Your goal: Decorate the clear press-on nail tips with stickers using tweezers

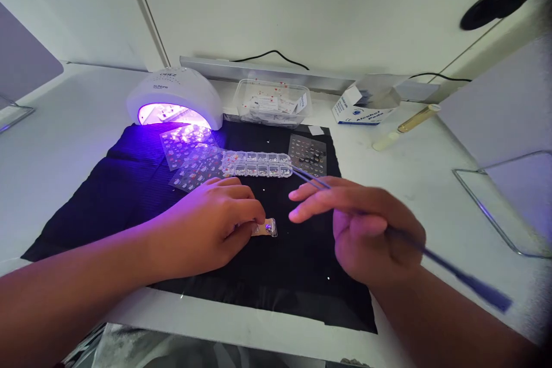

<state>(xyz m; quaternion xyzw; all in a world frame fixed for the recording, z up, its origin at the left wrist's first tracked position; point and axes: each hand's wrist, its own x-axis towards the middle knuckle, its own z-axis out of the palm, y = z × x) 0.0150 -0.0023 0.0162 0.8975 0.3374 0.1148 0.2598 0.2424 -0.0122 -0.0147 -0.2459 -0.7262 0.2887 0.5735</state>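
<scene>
My left hand point(228, 213) rests on the black cloth point(293, 264). Its thumb and forefinger pinch a small tan piece point(261, 227) with shiny stones at its clear right end. Above the cloth on the right, my right hand point(371, 224) holds slim tweezers point(311, 177), their tips pointing left toward the bead case. A dark flat end point(487, 293) sticks out behind this hand; whether it belongs to the tweezers I cannot tell. Beyond both hands lies the clear compartment case point(257, 164) with tiny stones.
A white nail lamp point(175, 92) glows purple at the back left. Sticker sheets point(200, 168) overlap before it, and another sheet point(307, 152) lies right of the case. Behind are a clear plastic tub point(273, 104), an alcohol pad box point(364, 109) and a yellowish tube point(418, 119).
</scene>
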